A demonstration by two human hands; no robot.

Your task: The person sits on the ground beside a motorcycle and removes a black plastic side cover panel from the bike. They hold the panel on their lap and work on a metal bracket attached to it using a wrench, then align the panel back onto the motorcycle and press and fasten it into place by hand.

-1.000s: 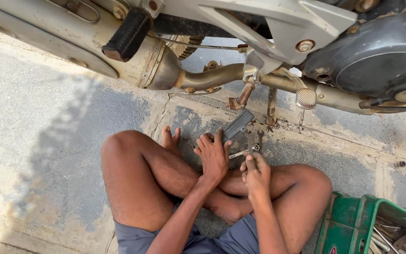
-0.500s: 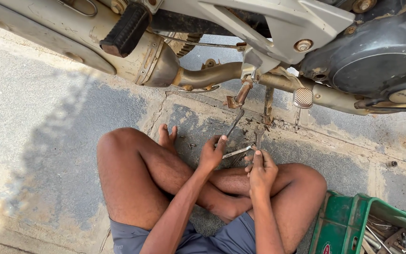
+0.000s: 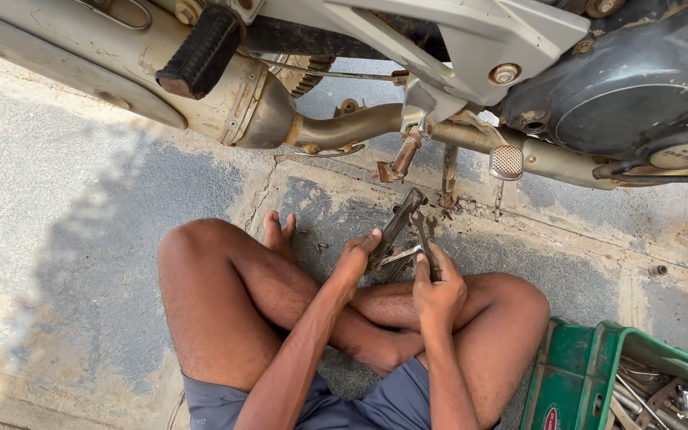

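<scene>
I see my left hand (image 3: 353,263) closed around the lower end of a dark flat metal bracket (image 3: 397,226), which angles up and away toward the motorcycle's exhaust pipe (image 3: 344,127). My right hand (image 3: 438,288) pinches a slim spanner (image 3: 426,239) just right of the bracket, its head touching the bracket's upper part. A green tool crate (image 3: 579,374) sits near right, beside my knee.

Person w/ bare arms, no sleeves, bare legs & bare feet (image 3: 279,232), wears only grey-blue shorts (image 3: 336,406) w/ stitched hems; left hand (image 3: 354,261) & right hand (image 3: 438,288) ungloved, no rings/watch visible.
</scene>
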